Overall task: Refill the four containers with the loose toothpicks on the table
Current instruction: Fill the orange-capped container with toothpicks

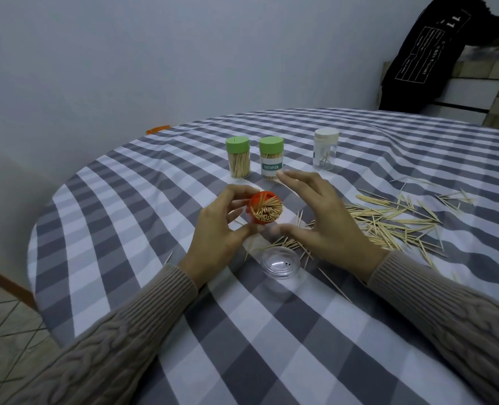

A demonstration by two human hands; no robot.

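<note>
**Orange pot packed full, right hand free beside it**

The left hand [216,226] holds the orange pot [264,210] just above the cloth, tipped so its open mouth faces the camera. Tilting it that way lets the sticks inside settle against the lower wall and shows how full it is: the mouth is crowded with toothpick ends. The thumb sits under the near side of the pot and the fingers curl over the far rim, so the hand is clamped round the body and leaves the mouth clear for loading.

The right hand [321,217] hovers just right of the pot with its fingers spread and slightly bent, thumb low, index reaching forward. It looks to be holding nothing, though motion blur at the thumb tip makes it hard to rule out a stick or two pinched there. It hangs between the pot and the loose toothpicks [394,220], which lie scattered on the table [125,200] to the right, within easy reach.

A clear cap [280,262] lies on the cloth just in front of both hands, probably this pot's lid, set close for fitting once filling is done.

At the back, two green-lidded jars [238,157] and [271,157] stand side by side, closed and full. The white-lidded jar [325,149], well apart to the right, holds only a few sticks, so it seems to be the one left to refill.
</note>
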